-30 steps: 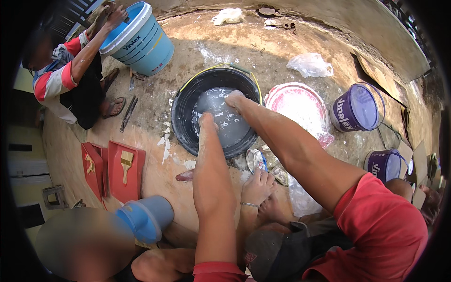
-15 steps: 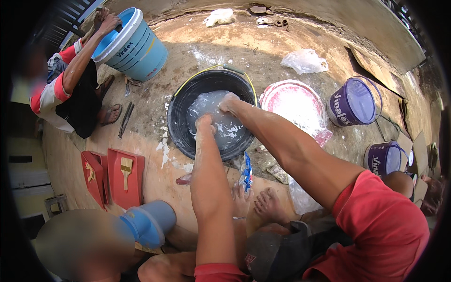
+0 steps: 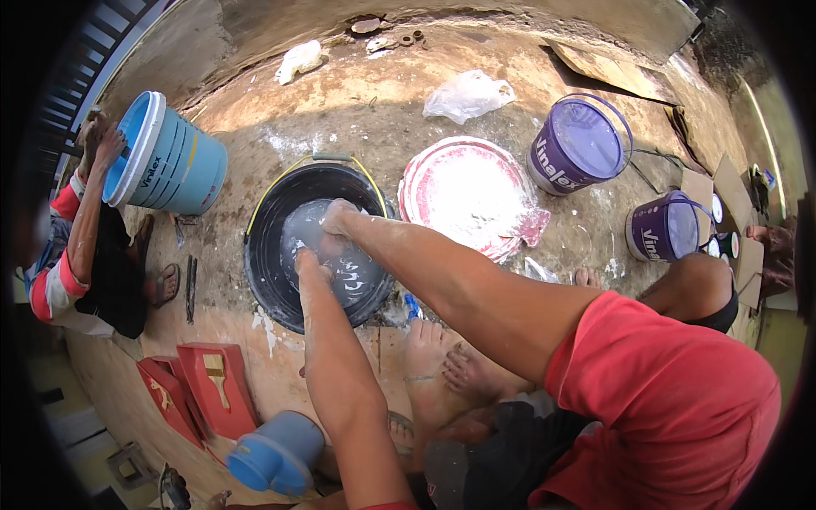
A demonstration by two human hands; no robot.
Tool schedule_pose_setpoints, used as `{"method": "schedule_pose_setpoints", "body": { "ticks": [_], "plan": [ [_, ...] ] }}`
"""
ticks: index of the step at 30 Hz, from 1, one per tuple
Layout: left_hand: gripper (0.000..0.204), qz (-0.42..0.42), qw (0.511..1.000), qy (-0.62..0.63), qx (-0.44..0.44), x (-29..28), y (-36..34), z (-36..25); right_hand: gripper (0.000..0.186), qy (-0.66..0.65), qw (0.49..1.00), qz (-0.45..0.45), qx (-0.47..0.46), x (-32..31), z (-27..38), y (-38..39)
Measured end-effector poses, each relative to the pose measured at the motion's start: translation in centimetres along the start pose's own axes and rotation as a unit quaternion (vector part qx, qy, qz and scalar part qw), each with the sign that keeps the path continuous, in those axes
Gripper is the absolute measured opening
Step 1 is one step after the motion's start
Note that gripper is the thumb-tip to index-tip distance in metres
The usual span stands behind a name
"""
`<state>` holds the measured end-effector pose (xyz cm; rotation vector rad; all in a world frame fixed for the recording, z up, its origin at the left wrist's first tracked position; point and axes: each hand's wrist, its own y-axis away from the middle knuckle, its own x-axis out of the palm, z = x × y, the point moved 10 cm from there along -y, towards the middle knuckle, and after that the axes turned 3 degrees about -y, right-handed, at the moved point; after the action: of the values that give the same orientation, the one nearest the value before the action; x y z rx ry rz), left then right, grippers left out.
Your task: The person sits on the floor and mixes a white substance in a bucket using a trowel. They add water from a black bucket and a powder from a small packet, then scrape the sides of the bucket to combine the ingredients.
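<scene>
My left hand (image 3: 312, 265) and right hand (image 3: 340, 218) are sitting partly in milky grey liquid (image 3: 304, 224), inside the round black plastic bucket (image 3: 269, 228) that is surrounding both; the cloudy, white-streaked surface is obscuring my fingers, leaving me unable to tell whether they're spread or pinching.

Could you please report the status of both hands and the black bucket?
Left hand, right hand dipped in cloudy liquid; grips unclear. Bucket upright. No obstruction seen.

The head camera, a wide fisheye, looks steeply down over the arms (image 3: 476, 280), which enter from below; the bucket (image 3: 261, 246) lies near, left of centre, and the view stretches across the floor (image 3: 365, 93) to the wall (image 3: 272, 21).
</scene>
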<state>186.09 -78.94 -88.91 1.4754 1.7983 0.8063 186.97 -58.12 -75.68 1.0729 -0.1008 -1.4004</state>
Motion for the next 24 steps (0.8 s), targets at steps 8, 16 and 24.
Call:
{"method": "schedule_pose_setpoints", "body": {
  "ticks": [8, 16, 24],
  "plan": [
    [0.049, 0.053, 0.987, 0.151, -0.005, -5.4, -2.9, -1.0, 0.029, -0.088, 0.996, 0.035, 0.000, 3.3, 4.4, 0.6],
    [0.052, 0.270, 0.914, 0.301, -0.023, 9.6, 8.1, -3.9, 0.025, -0.615, 0.748, 0.240, 0.067, 2.9, 0.6, 0.0],
    [0.043, 0.278, 0.905, 0.291, 0.138, 12.5, 24.8, -8.8, 0.026, -0.585, 0.755, 0.293, -0.040, -7.2, 1.0, 11.7]
  ]
}}
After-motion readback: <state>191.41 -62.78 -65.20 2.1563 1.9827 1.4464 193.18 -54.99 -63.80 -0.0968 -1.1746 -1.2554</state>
